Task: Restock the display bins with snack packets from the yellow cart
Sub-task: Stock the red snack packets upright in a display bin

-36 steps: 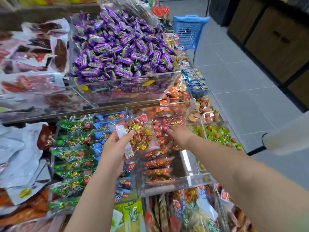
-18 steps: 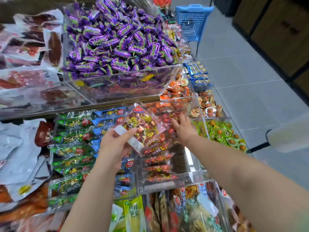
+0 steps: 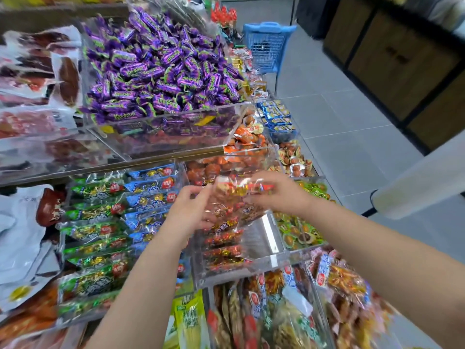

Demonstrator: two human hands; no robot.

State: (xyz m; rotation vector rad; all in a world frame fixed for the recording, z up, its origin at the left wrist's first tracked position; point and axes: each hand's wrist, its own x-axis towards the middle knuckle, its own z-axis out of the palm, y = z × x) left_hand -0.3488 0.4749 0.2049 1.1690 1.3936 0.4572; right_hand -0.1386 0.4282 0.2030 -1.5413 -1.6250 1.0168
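The upper bin (image 3: 176, 132) is the biggest thing in front of you. It is heaped with purple sweets (image 3: 163, 71) on the far side, just above where you work. Raise your arms too high and you could knock its front wall and send wrappers spilling down.

Below it, the clear bin (image 3: 266, 250) holds red packets (image 3: 221, 255) and has bare space along its right side. Rows of blue packets (image 3: 151, 187) and green packets (image 3: 93, 233) lie just beside it on the left. Drop carelessly and the new stock lands in the wrong compartment or skews the stack.

The snack packet (image 3: 236, 195) hangs over that clear bin, between your hands and apart from the stack beneath. It is glossy film, so I judge it slippery and easy to crumple, and a hard squeeze may split a seam.

Your left hand (image 3: 188, 212) grips its left edge with curled fingers. Your right hand (image 3: 276, 192) clasps its right edge from above, though blur hides the exact fingertip hold. Release one side early and the packet may swing, slide off the rim and fall to the floor (image 3: 339, 122).

The yellow cart is not in view.
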